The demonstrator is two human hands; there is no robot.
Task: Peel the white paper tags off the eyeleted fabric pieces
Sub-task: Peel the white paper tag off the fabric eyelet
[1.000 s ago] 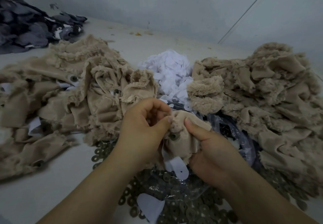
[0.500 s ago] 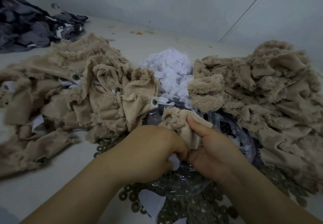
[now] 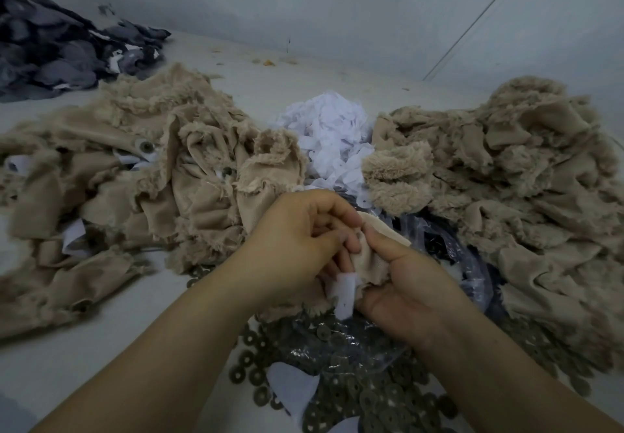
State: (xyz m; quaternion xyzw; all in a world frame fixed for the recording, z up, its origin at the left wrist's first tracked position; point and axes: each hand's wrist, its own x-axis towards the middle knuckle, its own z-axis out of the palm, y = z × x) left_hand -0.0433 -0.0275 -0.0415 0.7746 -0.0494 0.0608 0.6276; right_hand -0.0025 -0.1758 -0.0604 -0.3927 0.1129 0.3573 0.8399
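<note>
Both hands grip one fabric piece (image 3: 373, 257): right hand (image 3: 410, 292) clamps it, left hand (image 3: 297, 247) curls round its edge. Its white paper tag (image 3: 344, 294) hangs downward between them, nearer the left fingers (image 3: 347, 240).

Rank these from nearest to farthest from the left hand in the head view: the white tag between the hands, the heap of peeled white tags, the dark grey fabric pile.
1. White tag: right at the left hand, hanging between both hands.
2. Heap of peeled tags: beyond the hands, centre.
3. Dark grey fabric pile: far left corner.
</note>
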